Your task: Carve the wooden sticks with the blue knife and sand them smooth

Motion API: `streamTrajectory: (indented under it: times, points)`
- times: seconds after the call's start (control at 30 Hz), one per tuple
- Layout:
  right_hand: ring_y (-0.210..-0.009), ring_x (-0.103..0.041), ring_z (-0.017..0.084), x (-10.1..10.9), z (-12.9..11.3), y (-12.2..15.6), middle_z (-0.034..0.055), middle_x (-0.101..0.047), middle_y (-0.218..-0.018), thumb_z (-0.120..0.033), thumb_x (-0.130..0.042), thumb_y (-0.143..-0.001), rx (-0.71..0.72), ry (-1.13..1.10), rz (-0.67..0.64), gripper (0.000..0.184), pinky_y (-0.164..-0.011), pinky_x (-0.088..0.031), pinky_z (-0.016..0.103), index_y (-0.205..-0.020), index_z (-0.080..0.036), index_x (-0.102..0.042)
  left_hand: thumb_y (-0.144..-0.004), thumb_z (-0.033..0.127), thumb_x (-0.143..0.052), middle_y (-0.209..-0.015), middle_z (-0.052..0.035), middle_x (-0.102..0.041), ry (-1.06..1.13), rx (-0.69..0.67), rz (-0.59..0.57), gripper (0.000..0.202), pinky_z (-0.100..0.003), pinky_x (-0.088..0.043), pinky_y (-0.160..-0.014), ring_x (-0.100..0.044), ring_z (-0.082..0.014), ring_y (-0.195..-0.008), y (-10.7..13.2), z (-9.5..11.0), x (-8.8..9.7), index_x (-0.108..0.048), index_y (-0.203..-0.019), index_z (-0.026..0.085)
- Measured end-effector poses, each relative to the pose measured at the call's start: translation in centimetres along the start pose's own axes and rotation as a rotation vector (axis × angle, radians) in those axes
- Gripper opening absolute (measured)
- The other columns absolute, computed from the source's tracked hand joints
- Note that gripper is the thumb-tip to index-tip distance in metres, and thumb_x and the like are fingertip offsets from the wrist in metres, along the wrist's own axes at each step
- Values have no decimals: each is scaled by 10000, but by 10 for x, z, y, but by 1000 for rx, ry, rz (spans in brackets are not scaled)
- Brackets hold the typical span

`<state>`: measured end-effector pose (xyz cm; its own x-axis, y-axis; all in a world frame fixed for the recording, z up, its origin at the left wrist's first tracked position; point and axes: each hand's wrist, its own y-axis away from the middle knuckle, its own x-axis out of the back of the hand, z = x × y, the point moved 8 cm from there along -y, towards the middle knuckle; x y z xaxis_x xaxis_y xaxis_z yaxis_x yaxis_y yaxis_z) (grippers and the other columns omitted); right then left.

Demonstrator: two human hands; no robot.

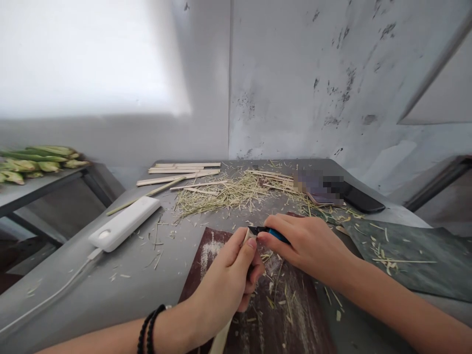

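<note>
My left hand [224,280] is closed around a pale bamboo strip [221,337], whose lower end runs down out of the fist towards the front edge of the view. In my right hand [313,243] is a craft knife with a blue handle [278,236]. The dark blade is against the strip's upper end, close to my left thumb. Beneath both hands lies a dark brown sheet [273,314] dusted with pale powder and shavings. My palm and fingers hide most of the strip.
Shavings [210,199] lie heaped behind my hands, with several bamboo strips [180,174] at the back left. A white power bank [125,223] with a cable is on the left. Phones [359,196] and a dark green sheet [413,250] are on the right. Green stalks [40,162] rest on a side table.
</note>
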<state>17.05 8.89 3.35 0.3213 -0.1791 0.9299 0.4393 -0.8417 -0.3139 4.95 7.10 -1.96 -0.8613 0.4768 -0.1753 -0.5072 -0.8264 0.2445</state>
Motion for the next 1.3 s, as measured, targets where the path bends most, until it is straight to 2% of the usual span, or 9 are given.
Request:
streamTrajectory:
  times: [0.13,0.2,0.27,0.37,0.47,0.83,1.07,1.17,1.3]
  points:
    - [-728,-664,199,-1,19,-4,28,-713,-830,-572,-273,-1073,-68,56,5,495,-585,-304,303,-943,-241,-618,-1030,516,-440,-610,105,-423,-39,6,-14,273,-124,-214,-312,-178,-51,-393,9,5,-9,-436,-937,259]
    - [-687,-643,196,7,38,-5,24,-704,-799,-562,-282,-1071,-172,88,66,478,-570,-291,301,-928,-241,-606,-1049,481,-399,-600,107,-419,-44,24,-83,234,-123,-205,-318,-178,-51,-383,14,7,-17,-472,-1040,258]
    - [-658,-613,182,18,45,-4,10,-677,-751,-566,-286,-1071,-188,46,127,476,-580,-308,298,-920,-237,-594,-1051,493,-387,-606,105,-420,-13,40,-114,263,-123,-192,-317,-180,-49,-381,17,8,-20,-499,-1093,258]
    - [-683,-612,158,22,25,-3,-4,-664,-752,-546,-299,-1081,-17,-83,98,459,-628,-348,288,-931,-234,-601,-1035,534,-423,-605,105,-429,26,71,-75,283,-122,-152,-311,-167,-45,-377,14,6,-13,-506,-1055,264]
    - [-680,-623,149,19,3,1,0,-670,-769,-520,-298,-1089,91,-88,32,456,-620,-336,286,-929,-231,-614,-1022,572,-437,-593,103,-440,38,88,-61,324,-124,-140,-312,-166,-38,-365,10,3,-8,-470,-954,257]
    - [-605,-565,143,13,1,3,-10,-615,-704,-572,-264,-1081,88,-42,-16,507,-587,-286,295,-865,-225,-564,-1010,591,-450,-580,99,-434,18,81,-17,386,-126,-144,-313,-166,-32,-361,10,3,-6,-430,-839,245]
    - [-668,-624,162,2,4,-6,10,-672,-763,-609,-248,-1069,32,39,34,545,-559,-243,303,-892,-228,-595,-1030,520,-459,-569,103,-433,101,82,-29,286,-121,-115,-320,-153,-38,-369,4,8,-3,-505,-959,246]
    - [-670,-633,182,11,24,-11,33,-710,-829,-629,-221,-1061,-31,153,90,574,-538,-216,306,-958,-238,-629,-1027,516,-463,-553,107,-423,147,83,-50,279,-126,-116,-312,-134,-34,-353,10,8,-8,-516,-983,246]
    - [-624,-606,215,49,80,-4,61,-718,-827,-646,-228,-1049,-345,276,261,575,-537,-219,305,-972,-236,-623,-1015,566,-453,-536,89,-457,95,133,-251,319,-138,-181,-300,-261,-57,-334,23,4,-27,-522,-1016,255]
